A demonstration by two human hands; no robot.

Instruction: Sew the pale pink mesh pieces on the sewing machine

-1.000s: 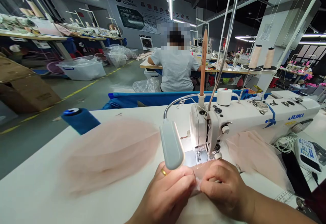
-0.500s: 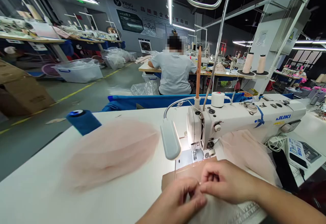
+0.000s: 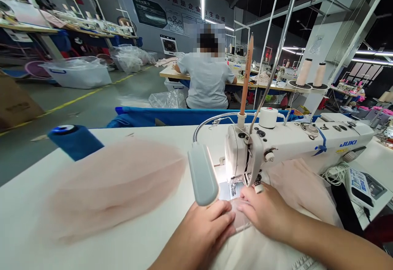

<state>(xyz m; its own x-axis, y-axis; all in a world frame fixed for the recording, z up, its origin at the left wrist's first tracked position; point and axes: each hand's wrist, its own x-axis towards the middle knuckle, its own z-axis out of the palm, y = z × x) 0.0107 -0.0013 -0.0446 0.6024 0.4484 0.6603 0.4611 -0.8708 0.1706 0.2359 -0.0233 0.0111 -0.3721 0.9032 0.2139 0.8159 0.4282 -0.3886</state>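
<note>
My left hand (image 3: 206,225) is at the front of the white sewing machine (image 3: 294,139), its fingers curled together on a sheer pale pink fabric (image 3: 241,216). Opposite it, my right hand (image 3: 265,210) grips the same fabric with thumb and fingers, close beside the presser foot (image 3: 233,189). The edge under the fingers is partly hidden. Cream cloth (image 3: 245,247) hangs toward me below both hands. Just above my left hand is the grey lamp head (image 3: 202,175). More sheer pink fabric (image 3: 119,192) lies spread on the table at the left.
A blue thread cone (image 3: 76,143) lies at the table's left edge. Pink fabric (image 3: 302,184) rests under the machine arm, near a control box (image 3: 357,184). A pencil (image 3: 247,77) stands on the machine head. Beyond the blue cloth (image 3: 172,117) sits a co-worker (image 3: 207,77).
Both hands have moved forward with the fabric to the presser foot. The brownish piece seen under them before is no longer visible. The camera view has shifted slightly.
</note>
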